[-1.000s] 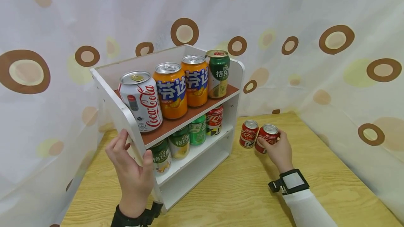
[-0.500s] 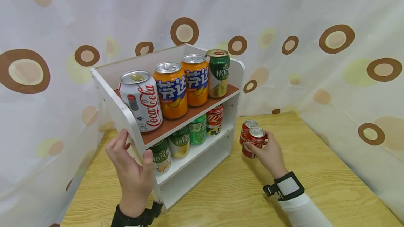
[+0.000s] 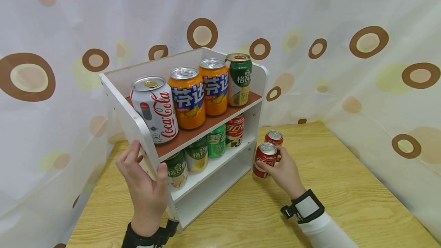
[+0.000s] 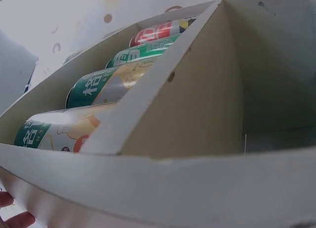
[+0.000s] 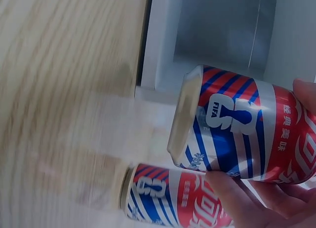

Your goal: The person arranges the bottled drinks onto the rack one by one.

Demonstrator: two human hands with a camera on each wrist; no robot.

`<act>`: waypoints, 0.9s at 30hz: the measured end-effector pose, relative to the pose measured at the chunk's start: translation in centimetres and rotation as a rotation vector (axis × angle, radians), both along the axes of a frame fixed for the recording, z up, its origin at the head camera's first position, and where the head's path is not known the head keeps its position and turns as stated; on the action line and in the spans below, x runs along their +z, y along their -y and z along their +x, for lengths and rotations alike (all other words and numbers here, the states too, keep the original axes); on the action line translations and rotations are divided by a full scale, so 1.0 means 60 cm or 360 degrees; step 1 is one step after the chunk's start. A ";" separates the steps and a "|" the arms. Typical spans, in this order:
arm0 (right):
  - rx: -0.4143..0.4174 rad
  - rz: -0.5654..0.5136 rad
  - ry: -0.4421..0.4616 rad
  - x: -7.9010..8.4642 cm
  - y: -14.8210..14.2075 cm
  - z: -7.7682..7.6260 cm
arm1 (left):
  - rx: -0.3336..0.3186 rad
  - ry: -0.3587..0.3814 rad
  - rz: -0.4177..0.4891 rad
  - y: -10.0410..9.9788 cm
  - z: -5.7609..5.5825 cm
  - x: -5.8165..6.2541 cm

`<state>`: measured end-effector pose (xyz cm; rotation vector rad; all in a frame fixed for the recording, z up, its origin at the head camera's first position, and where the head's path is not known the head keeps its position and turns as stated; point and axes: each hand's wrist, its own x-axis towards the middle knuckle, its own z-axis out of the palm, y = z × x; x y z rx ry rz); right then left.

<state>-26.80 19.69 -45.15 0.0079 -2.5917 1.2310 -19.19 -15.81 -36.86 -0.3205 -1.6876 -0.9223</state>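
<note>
My right hand point(image 3: 285, 171) holds a red Coca-Cola can point(image 3: 263, 163) by its side, beside the right front edge of a white shelf rack point(image 3: 132, 116). In the right wrist view that can's base shows off the tabletop, tilted in the picture. A second red cola can point(image 3: 274, 136) stands just behind it on the table. My left hand point(image 3: 146, 192) rests on the rack's left side panel, fingers along the outside and thumb spread near the front edge. Only fingertips point(image 4: 19, 219) of it show in the left wrist view.
The brown top shelf holds a white Coca-Cola can point(image 3: 155, 110), two orange cans point(image 3: 187, 100) and a green-gold can point(image 3: 238, 81). Two green-white cans point(image 3: 196, 155), a green can point(image 3: 217, 141) and a red can point(image 3: 236, 130) fill the middle shelf. A patterned curtain point(image 3: 310, 10) surrounds the wooden table point(image 3: 344, 186).
My right hand has carried the red can leftward and nearer, from beside the second red can to the rack's right front edge. My left hand and the rack stay as they were.
</note>
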 end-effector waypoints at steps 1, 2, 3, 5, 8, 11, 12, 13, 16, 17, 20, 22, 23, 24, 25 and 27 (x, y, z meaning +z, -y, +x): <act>0.0008 -0.0004 -0.0009 -0.001 0.003 0.000 | -0.0001 -0.0003 0.0001 0.000 0.000 0.000; 0.0018 -0.0002 -0.0021 -0.002 0.006 0.000 | -0.0004 -0.0008 0.0003 0.000 -0.001 0.000; 0.0029 -0.0007 -0.0025 -0.003 0.010 0.000 | -0.0006 -0.0013 0.0005 0.000 -0.001 0.000; 0.0050 -0.0013 -0.0029 -0.005 0.017 0.000 | -0.0005 -0.0020 0.0008 -0.001 -0.001 0.001; 0.0080 -0.0019 -0.0024 -0.007 0.028 -0.001 | -0.0005 -0.0027 0.0015 -0.001 -0.001 0.001; 0.0095 -0.0022 -0.0013 -0.011 0.038 -0.003 | -0.0001 -0.0024 0.0017 0.000 0.000 0.001; 0.0100 -0.0015 -0.0014 -0.013 0.041 -0.003 | -0.0001 -0.0024 0.0017 0.000 0.000 0.001; 0.0106 -0.0012 -0.0012 -0.015 0.044 -0.004 | 0.0001 -0.0023 0.0017 0.000 0.000 0.000; 0.0116 -0.0015 -0.0006 -0.020 0.051 -0.006 | 0.0000 -0.0014 0.0013 0.000 0.001 0.000; 0.0120 -0.0018 -0.0003 -0.021 0.054 -0.006 | 0.0000 -0.0010 0.0011 0.001 0.001 0.001; 0.0129 -0.0038 0.0016 -0.021 0.061 -0.006 | -0.0002 0.0000 0.0002 0.001 0.002 0.001; 0.0132 -0.0042 0.0022 -0.021 0.064 -0.006 | -0.0004 0.0004 -0.0002 0.001 0.002 0.002; 0.0134 -0.0043 0.0020 -0.021 0.066 -0.006 | -0.0005 0.0003 -0.0001 0.001 0.002 0.002; 0.0137 -0.0044 0.0018 -0.021 0.067 -0.007 | -0.0007 0.0004 -0.0001 0.001 0.002 0.002; 0.0138 -0.0045 0.0013 -0.021 0.069 -0.007 | -0.0007 0.0005 -0.0002 0.001 0.002 0.002; 0.0148 -0.0051 0.0007 -0.021 0.072 -0.008 | -0.0010 0.0005 0.0000 0.001 0.003 0.003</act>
